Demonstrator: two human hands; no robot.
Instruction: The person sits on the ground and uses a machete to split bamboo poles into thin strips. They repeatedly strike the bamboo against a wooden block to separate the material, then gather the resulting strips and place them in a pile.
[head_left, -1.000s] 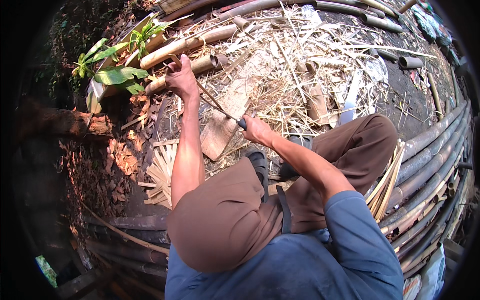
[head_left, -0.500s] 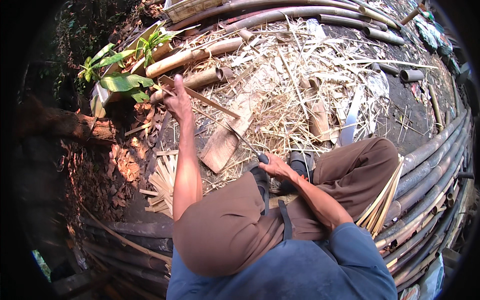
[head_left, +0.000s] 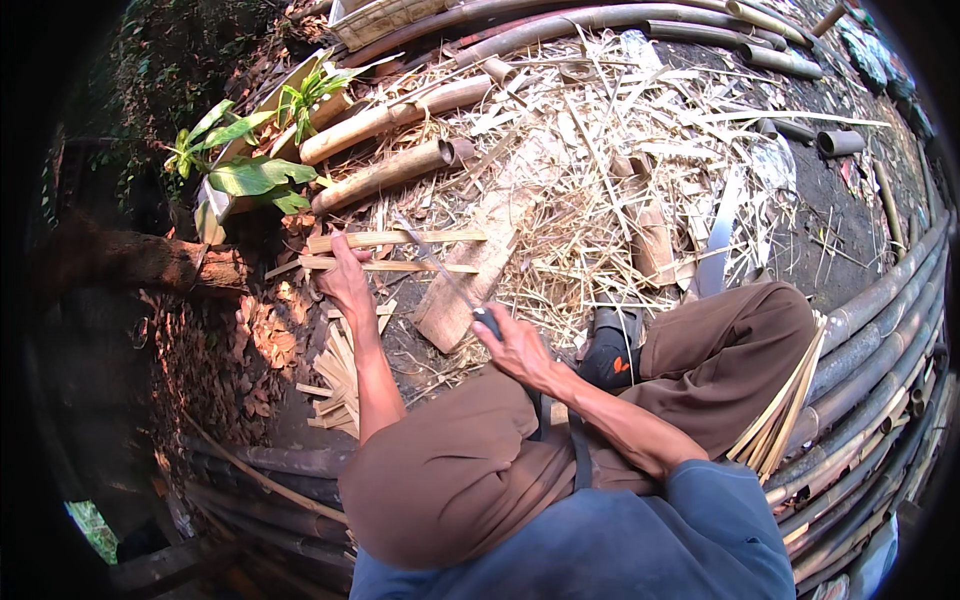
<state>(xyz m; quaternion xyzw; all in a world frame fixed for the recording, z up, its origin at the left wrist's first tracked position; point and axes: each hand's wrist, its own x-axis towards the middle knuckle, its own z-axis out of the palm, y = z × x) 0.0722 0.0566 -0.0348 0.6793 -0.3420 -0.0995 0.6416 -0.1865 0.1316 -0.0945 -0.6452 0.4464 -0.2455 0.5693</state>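
My left hand [head_left: 347,283] is closed around the left ends of two split bamboo strips, an upper strip [head_left: 385,239] and a lower strip [head_left: 420,267]. They lie nearly parallel, with a gap between them. Their right ends extend over a flat wooden board [head_left: 447,309] on the ground. My right hand [head_left: 517,350] grips the dark handle of a knife [head_left: 487,321]. Its slim blade points up and left and crosses the strips; whether it touches them I cannot tell. Below my left hand lies a fanned bundle of short bamboo strips [head_left: 340,378].
Shavings [head_left: 570,220] cover the ground ahead. A saw blade [head_left: 717,245] stands beyond my right knee. Bamboo poles [head_left: 850,370] line the right side, beside a strip bundle [head_left: 785,415]. Thick bamboo pieces [head_left: 385,177] and a leafy plant [head_left: 250,175] are at far left.
My left hand has come nearer to me, and the bamboo strips now lie level and apart. My right hand has shifted left with the knife, whose blade now points more steeply away.
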